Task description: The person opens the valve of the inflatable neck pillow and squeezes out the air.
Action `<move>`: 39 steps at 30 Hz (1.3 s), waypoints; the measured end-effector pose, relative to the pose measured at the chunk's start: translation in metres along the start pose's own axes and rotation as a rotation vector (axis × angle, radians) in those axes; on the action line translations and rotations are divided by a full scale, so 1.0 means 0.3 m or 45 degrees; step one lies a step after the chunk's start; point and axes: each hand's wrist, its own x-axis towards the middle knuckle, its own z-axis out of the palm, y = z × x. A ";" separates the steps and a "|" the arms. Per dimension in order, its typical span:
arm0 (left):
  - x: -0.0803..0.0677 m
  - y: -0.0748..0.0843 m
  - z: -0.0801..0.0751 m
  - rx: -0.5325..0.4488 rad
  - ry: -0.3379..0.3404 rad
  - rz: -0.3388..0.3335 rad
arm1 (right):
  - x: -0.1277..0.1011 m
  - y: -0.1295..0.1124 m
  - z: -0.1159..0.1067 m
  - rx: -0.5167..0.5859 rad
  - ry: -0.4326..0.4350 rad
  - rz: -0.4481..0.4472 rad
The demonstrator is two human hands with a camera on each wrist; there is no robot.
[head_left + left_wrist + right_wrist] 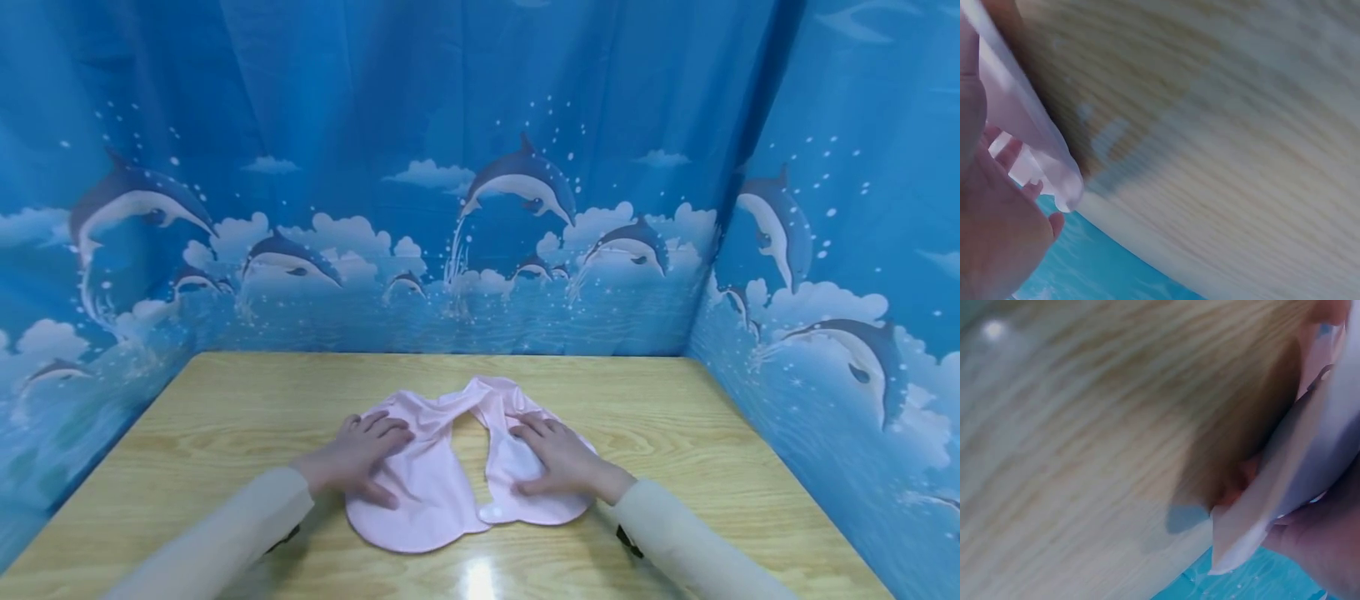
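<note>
1. a pale pink garment lies flat in the lower middle of the head view, on a light wooden table. it looks like a small bib or vest, with two rounded lobes toward the near edge and a narrow joined neck toward the back.
2. the left hand rests palm down on the left lobe, fingers straight and spread, pressing the cloth to the wood.
3. the right hand does the same on the right lobe, fingers flat and fanned out; neither hand pinches or lifts anything.
4. both arms wear cream sleeves, which enter from the bottom corners of the frame.
5. the wrist views are close and blurred: each shows only a slip of pink fabric beside wood grain.
6. judging from how it lies, the garment is spread open and mostly smooth, with some bunching at the neck; no fold shows yet, so any folding looks still ahead.
7. a blue curtain with dolphins fills the upper frame.
</note>
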 end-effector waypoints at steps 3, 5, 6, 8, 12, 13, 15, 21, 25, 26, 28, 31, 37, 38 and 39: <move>-0.005 -0.015 -0.010 -0.020 -0.027 -0.003 | -0.006 -0.002 -0.007 0.027 -0.016 0.008; -0.005 -0.022 -0.017 -0.021 -0.029 0.012 | -0.011 -0.006 -0.014 0.045 -0.026 0.019; -0.006 -0.025 -0.021 -0.017 -0.032 0.018 | -0.014 -0.009 -0.018 0.047 -0.030 0.025; -0.006 -0.033 -0.027 0.008 -0.035 0.026 | -0.019 -0.015 -0.025 0.045 -0.048 0.060; -0.006 -0.050 -0.035 0.046 -0.052 0.027 | -0.028 -0.037 -0.039 0.045 -0.132 0.143; -0.006 -0.053 -0.036 0.051 -0.056 0.029 | -0.029 -0.044 -0.043 0.049 -0.153 0.164; -0.006 -0.055 -0.042 0.060 -0.061 0.035 | -0.031 -0.056 -0.048 0.049 -0.181 0.184; 0.001 -0.030 -0.059 0.016 -0.100 0.040 | -0.027 -0.058 -0.046 0.046 -0.081 0.222; 0.008 0.007 -0.051 -0.010 -0.114 0.033 | -0.011 -0.044 -0.047 0.031 0.059 0.261; 0.009 0.016 -0.046 -0.016 -0.105 0.035 | -0.005 -0.040 -0.047 0.027 0.088 0.272; 0.010 0.030 -0.036 -0.036 -0.084 0.036 | 0.008 -0.033 -0.046 0.036 0.126 0.301; 0.008 0.043 -0.021 -0.052 -0.070 0.014 | 0.031 -0.019 -0.042 0.059 0.130 0.337; 0.006 0.041 0.000 -0.056 -0.075 -0.021 | 0.073 0.015 -0.027 0.202 0.111 0.363; 0.006 0.039 0.001 -0.061 -0.077 -0.022 | 0.077 0.019 -0.025 0.231 0.115 0.365; 0.005 0.038 0.002 -0.064 -0.077 -0.020 | 0.081 0.023 -0.023 0.264 0.122 0.374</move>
